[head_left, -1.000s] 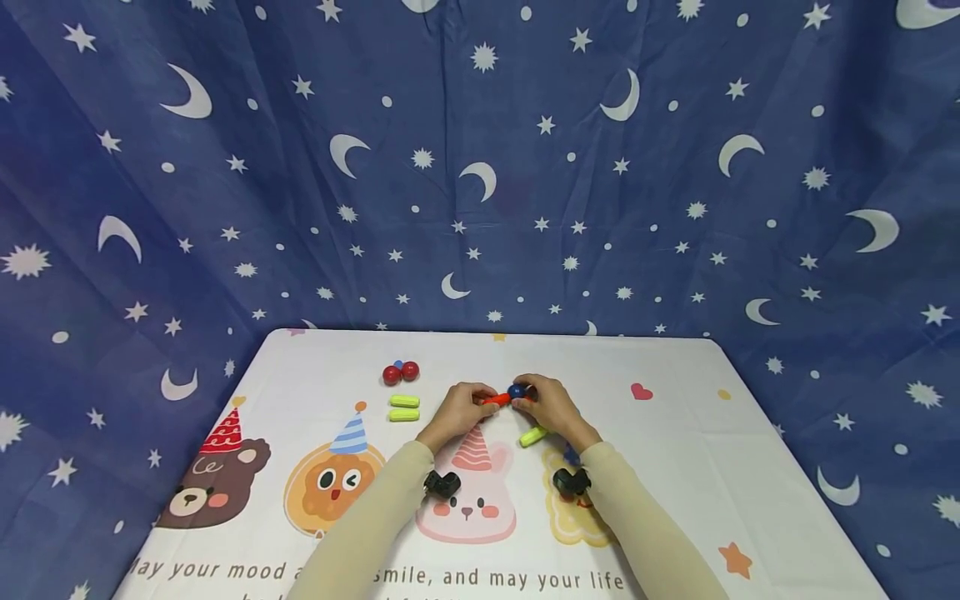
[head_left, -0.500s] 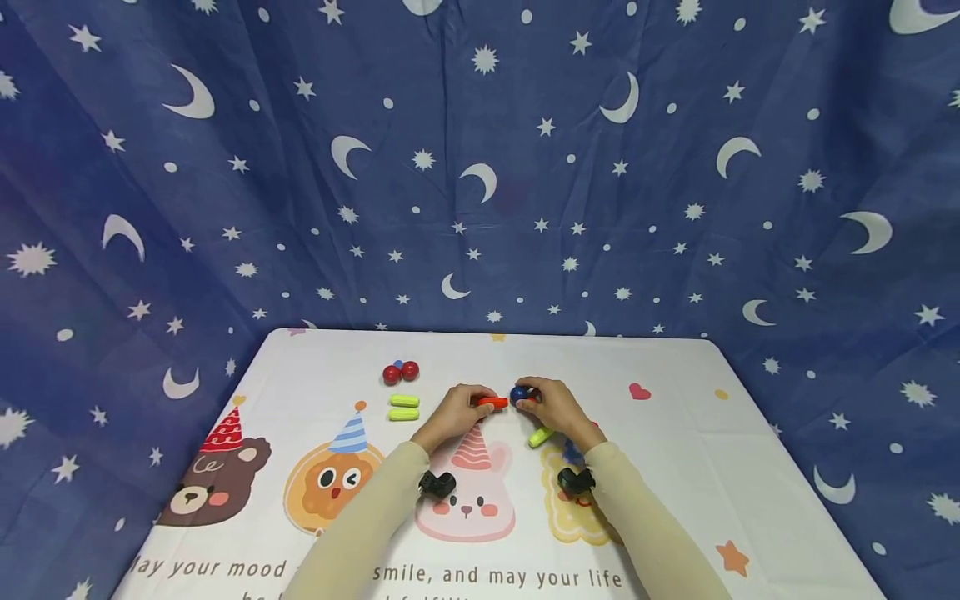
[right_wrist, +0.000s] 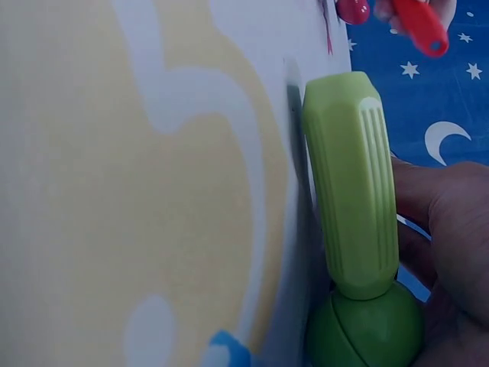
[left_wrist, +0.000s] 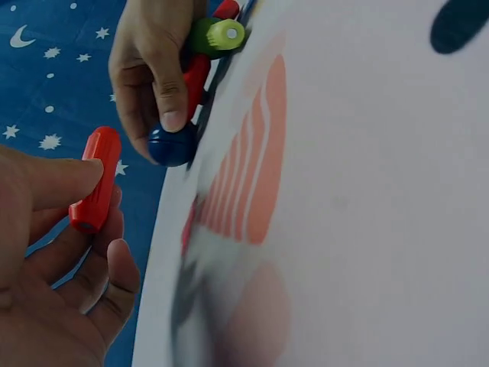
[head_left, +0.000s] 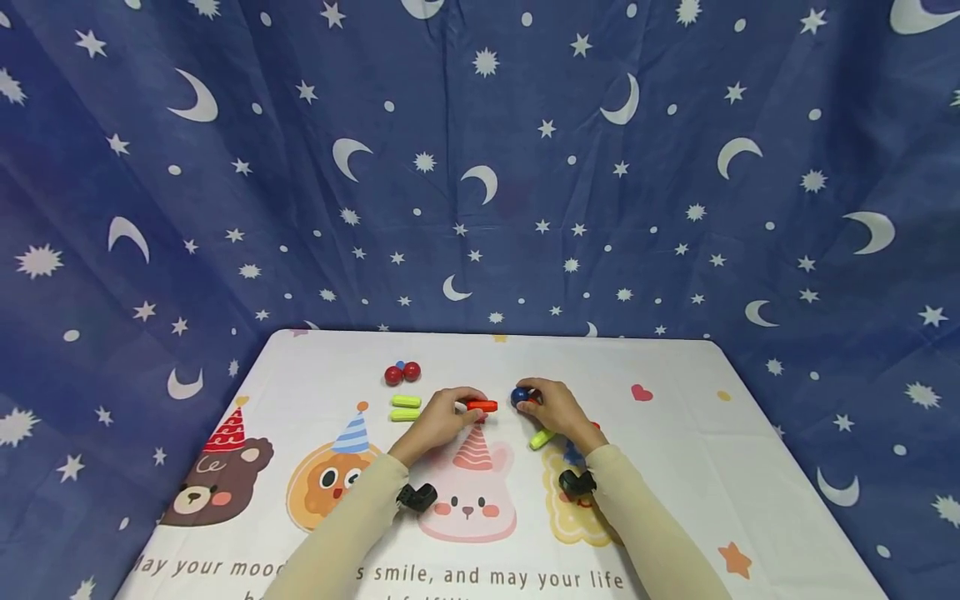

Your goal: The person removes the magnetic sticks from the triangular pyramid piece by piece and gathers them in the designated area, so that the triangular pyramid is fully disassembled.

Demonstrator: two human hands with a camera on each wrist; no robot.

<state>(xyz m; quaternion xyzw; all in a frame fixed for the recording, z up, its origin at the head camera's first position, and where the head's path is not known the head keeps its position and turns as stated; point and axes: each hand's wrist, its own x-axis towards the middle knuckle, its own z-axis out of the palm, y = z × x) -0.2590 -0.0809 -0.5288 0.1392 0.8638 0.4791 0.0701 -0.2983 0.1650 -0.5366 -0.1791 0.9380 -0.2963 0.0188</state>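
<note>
Over the middle of the desk [head_left: 675, 467], the left hand [head_left: 448, 415] pinches a red rod [head_left: 482, 406] between thumb and fingers, the other fingers loosely bent. This rod is near the right hand [head_left: 557, 410], with a gap between it and what that hand holds. The right hand grips a blue ball [left_wrist: 172, 145], thumb pressed on it. Next to the blue ball, a 2nd red rod [left_wrist: 196, 82] runs toward a green ball [right_wrist: 367, 329]; a lime rod [right_wrist: 351, 187] sticks out from the green ball, beside the right hand. Beyond it shows a red piece [left_wrist: 227, 9], mostly hidden. Left of the left hand lie 2 more lime rods [head_left: 406, 401], side by side. Behind those, 2 red balls [head_left: 393, 376] sit with a small blue thing [head_left: 401, 365] between and behind them. A starry blue curtain [head_left: 517, 258] hangs behind the desk.
</note>
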